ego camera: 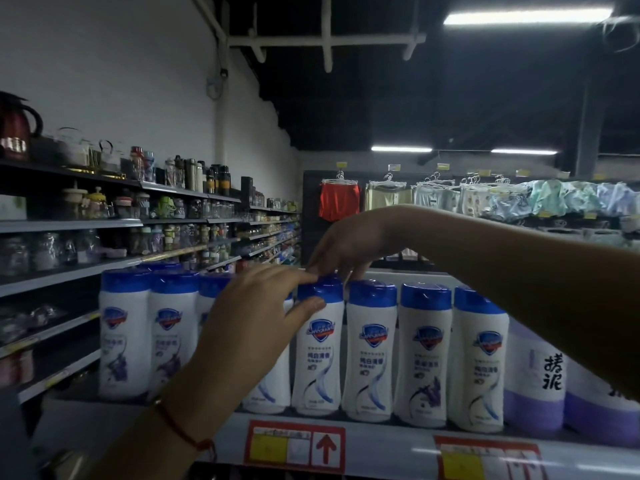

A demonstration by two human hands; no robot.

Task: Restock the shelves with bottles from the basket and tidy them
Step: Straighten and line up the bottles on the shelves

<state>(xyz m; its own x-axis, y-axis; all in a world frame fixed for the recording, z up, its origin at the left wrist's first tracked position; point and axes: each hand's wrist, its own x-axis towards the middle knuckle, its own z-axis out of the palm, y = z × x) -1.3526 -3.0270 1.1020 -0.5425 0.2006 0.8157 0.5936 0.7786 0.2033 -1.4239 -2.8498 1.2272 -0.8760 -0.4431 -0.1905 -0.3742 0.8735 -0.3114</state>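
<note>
A white Safeguard bottle (318, 348) with a blue cap, standing upright in the front row on the shelf (381, 441), is pinched at its cap between thumb and fingers of the left hand (256, 317). The cap's back is touched by the curled fingertips of the right hand (346, 245). Matching bottles (424, 355) are ranged on both sides.

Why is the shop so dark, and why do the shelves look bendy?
Head view: only the ceiling strip lights glow, so the aisle is dim; the wide lens curves the shelf edge; the far cup shelves are blurry; the white bottles near both hands stay fairly sharp.
</note>
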